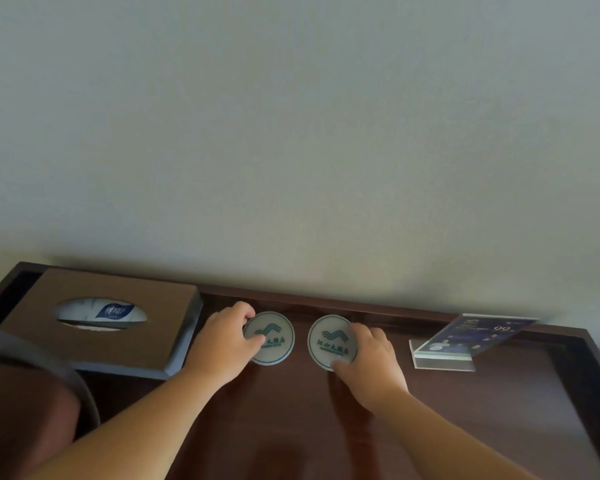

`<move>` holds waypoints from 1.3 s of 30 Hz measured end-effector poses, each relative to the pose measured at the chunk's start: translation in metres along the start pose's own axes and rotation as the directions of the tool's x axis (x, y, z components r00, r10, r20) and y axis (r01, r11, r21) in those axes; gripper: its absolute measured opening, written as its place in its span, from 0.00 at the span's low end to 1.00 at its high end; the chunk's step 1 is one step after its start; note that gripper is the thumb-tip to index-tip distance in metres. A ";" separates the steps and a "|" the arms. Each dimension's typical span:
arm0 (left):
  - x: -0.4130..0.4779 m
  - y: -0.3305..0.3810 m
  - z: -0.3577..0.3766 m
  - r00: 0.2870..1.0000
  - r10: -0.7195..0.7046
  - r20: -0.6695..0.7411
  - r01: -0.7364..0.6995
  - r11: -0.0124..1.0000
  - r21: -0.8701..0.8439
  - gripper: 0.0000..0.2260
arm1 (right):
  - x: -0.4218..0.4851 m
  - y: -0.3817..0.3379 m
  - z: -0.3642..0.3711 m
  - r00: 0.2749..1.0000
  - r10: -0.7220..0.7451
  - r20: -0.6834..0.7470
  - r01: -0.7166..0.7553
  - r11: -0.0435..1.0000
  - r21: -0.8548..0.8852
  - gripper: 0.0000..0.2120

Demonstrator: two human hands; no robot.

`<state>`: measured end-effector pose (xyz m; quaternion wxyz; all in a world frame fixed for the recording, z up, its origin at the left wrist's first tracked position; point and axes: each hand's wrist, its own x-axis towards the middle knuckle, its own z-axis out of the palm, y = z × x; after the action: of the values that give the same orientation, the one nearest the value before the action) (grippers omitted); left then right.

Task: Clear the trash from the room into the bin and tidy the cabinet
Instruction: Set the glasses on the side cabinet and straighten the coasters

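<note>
Both hands are down on the dark wooden cabinet top (499,410), one coaster each. The left hand (224,341) has the left coaster (274,336) by the edge nearest its palm. The fingers curl over the disc's far rim, the thumb lies across the printed face, and that is a clear pinch. The right hand (371,365) mirrors it on the right coaster (329,341), with fingers draped over the edge on its own side and the thumb tucked against the near rim, gripping as well.

The two pale round discs, each with a green wave logo and lettering, sit between the hands. They are apart from each other, with a strip of bare wood in the gap. They look flat on the surface, though I can't tell whether either is lifted slightly. Just beyond the fingertips runs the cabinet's raised back rim (378,308), with the plain wall (291,133) above it.

Just outside the left hand, nearly touching the wrist, is a brown tissue box (153,317), and a blue-and-white tissue pack (99,311) shows through its oval opening. Out past the right hand, near but not touching it, a clear acrylic sign stand (465,337) leans back with a dark blue card in it. Below the left forearm, at the corner of the view, is a rounded brown shape with a grey rim (25,410). I can't tell what that one is.
</note>
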<state>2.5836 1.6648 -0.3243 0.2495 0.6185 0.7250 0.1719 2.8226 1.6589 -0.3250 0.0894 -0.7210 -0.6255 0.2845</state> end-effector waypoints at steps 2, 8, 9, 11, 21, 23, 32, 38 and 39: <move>-0.007 -0.004 0.001 0.997 0.058 0.045 -0.062 0.993 0.096 0.22 | -0.003 0.001 0.004 0.998 -0.059 -0.002 0.059 0.993 -0.106 0.35; -0.013 -0.012 0.015 0.989 0.144 0.017 -0.143 0.958 0.248 0.34 | -0.004 0.003 0.013 0.990 -0.129 -0.047 0.117 0.971 -0.209 0.36; -0.013 -0.013 0.017 0.989 0.151 0.003 -0.147 0.958 0.248 0.34 | -0.003 0.004 0.013 0.990 -0.136 -0.047 0.124 0.970 -0.209 0.36; -0.012 -0.014 0.018 0.985 0.170 -0.013 -0.162 0.954 0.251 0.33 | -0.002 0.004 0.013 0.988 -0.149 -0.045 0.136 0.968 -0.211 0.36; -0.006 -0.018 0.013 0.968 0.233 0.091 -0.248 0.938 0.241 0.28 | -0.001 0.007 0.012 0.980 -0.195 -0.043 0.180 0.956 -0.232 0.34; -0.005 -0.020 0.010 0.965 0.233 0.117 -0.256 0.935 0.247 0.27 | 0.000 0.008 0.011 0.980 -0.197 -0.037 0.184 0.956 -0.229 0.34; -0.003 -0.020 0.008 0.967 0.223 0.126 -0.247 0.940 0.234 0.27 | 0.001 0.009 0.009 0.979 -0.199 -0.034 0.187 0.957 -0.221 0.34; -0.006 -0.023 0.008 0.978 0.192 0.081 -0.204 0.957 0.208 0.29 | 0.001 0.008 0.008 0.979 -0.198 -0.038 0.185 0.958 -0.218 0.34; -0.006 -0.024 0.008 0.979 0.187 0.076 -0.199 0.958 0.205 0.29 | 0.001 0.008 0.008 0.979 -0.198 -0.038 0.185 0.958 -0.218 0.34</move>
<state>2.5693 1.6545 -0.3437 0.1846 0.7140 0.6679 0.1000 2.8254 1.6560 -0.3363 0.0572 -0.6705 -0.7164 0.1842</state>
